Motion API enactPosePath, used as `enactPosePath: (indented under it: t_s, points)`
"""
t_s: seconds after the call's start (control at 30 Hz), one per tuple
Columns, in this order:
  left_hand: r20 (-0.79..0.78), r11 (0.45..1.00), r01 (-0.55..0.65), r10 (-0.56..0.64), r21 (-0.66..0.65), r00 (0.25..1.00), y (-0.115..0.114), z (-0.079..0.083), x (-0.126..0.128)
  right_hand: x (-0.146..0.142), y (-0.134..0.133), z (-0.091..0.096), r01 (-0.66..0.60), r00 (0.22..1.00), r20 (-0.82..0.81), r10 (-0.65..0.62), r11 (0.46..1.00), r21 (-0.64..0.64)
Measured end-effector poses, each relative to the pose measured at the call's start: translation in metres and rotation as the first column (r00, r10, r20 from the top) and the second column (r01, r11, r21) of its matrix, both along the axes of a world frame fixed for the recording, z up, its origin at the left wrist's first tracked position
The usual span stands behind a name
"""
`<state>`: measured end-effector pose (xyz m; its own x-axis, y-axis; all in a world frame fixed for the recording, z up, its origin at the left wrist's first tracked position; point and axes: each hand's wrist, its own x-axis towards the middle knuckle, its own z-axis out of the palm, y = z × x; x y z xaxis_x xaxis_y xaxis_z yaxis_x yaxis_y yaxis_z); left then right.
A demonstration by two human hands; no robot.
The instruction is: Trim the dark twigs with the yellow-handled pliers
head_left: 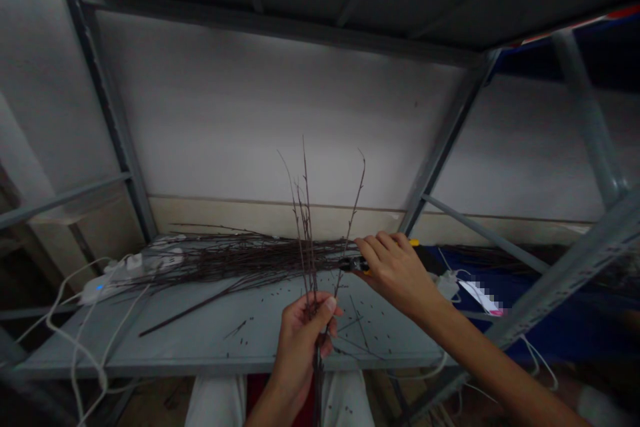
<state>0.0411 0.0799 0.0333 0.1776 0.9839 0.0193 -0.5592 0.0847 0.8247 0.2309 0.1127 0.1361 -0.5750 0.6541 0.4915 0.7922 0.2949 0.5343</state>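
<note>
My left hand (300, 350) grips a few thin, dark, budded twigs (306, 233) low on their stems, and they rise upright from my fist. My right hand (395, 270) is closed around a pair of yellow-and-black pruning shears (354, 265), whose dark jaws point left. Their tips are at the end of a long bundle of dark twigs (240, 259) lying across the grey metal shelf (200, 340). The shears' handles are mostly hidden by my fingers. The jaws sit just right of the upright twigs, without touching them.
Small cut twig bits are scattered over the shelf. A white power strip (97, 290) with a blue light and white cables lies at left. Grey steel uprights and braces (440, 147) frame the shelf, beneath a low shelf above. More twigs lie on blue cloth (550, 307) at right.
</note>
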Motion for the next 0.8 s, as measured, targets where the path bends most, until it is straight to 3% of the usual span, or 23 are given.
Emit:
enactPosePath:
  t_s: [0.2, 0.33, 0.4, 0.47, 0.53, 0.6, 0.67, 0.8]
  points:
    - [0.035, 0.999, 0.022, -0.021, -0.03, 0.999, 0.0, 0.001, 0.002, 0.004, 0.007, -0.021, 0.016, 0.991, -0.129, -0.016, 1.0, 0.001]
    - [0.059, 0.999, -0.027, 0.029, -0.046, 0.998, 0.005, -0.003, 0.002, 0.0, 0.006, -0.037, -0.01, 0.956, -0.293, -0.029, 0.992, -0.129]
    - [0.05, 0.997, -0.048, 0.05, -0.053, 0.997, 0.007, -0.004, 0.001, -0.006, 0.003, -0.041, -0.04, 0.84, -0.531, -0.107, 0.966, -0.257]
    - [0.031, 0.996, -0.069, 0.071, -0.061, 0.997, 0.009, -0.004, 0.001, -0.014, -0.001, -0.041, -0.159, 0.619, -0.76, -0.196, 0.917, -0.366]
    - [0.02, 0.995, -0.074, 0.076, -0.066, 0.997, 0.009, -0.002, 0.002, -0.022, -0.004, -0.038, -0.315, 0.389, -0.887, -0.247, 0.87, -0.38]
    - [0.021, 0.997, -0.048, 0.049, -0.061, 0.999, 0.008, -0.002, 0.003, -0.029, -0.005, -0.035, -0.406, 0.233, -0.931, -0.282, 0.841, -0.357]
    - [0.04, 0.999, 0.008, -0.006, -0.032, 0.999, 0.007, -0.004, 0.003, -0.034, -0.004, -0.033, -0.447, 0.165, -0.935, -0.315, 0.821, -0.355]
    - [0.11, 0.993, 0.105, -0.111, 0.053, 0.988, 0.004, -0.018, -0.005, -0.039, -0.001, -0.033, -0.462, 0.163, -0.946, -0.281, 0.825, -0.325]
